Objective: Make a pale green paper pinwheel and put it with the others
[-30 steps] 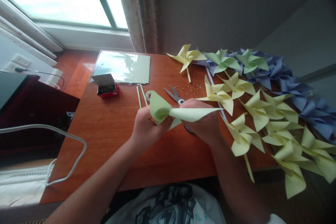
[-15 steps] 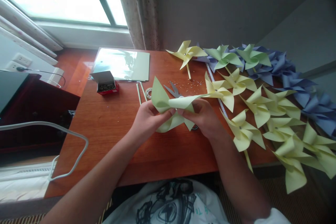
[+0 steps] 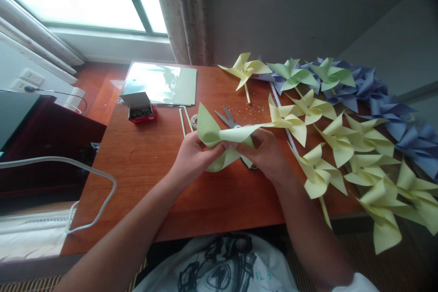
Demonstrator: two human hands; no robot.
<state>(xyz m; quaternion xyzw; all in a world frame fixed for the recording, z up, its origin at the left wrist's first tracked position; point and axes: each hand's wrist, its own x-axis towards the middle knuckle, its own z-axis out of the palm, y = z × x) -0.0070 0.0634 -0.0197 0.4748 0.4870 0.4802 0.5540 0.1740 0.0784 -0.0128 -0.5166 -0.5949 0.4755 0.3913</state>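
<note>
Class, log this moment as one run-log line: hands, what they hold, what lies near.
left hand and right hand: pinch green paper pinwheel | scissors behind | finished pinwheels right

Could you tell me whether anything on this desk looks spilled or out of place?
Yes: small beads or pins lie scattered loose on the table beside the scissors, away from the open red box. Some finished pinwheels overhang the table's right edge. Both hands grip the half-folded pinwheel.

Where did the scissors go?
In the head view, the scissors lie on the wooden table just behind the half-folded paper pinwheel held in both hands, with their handles hidden behind it.
</note>
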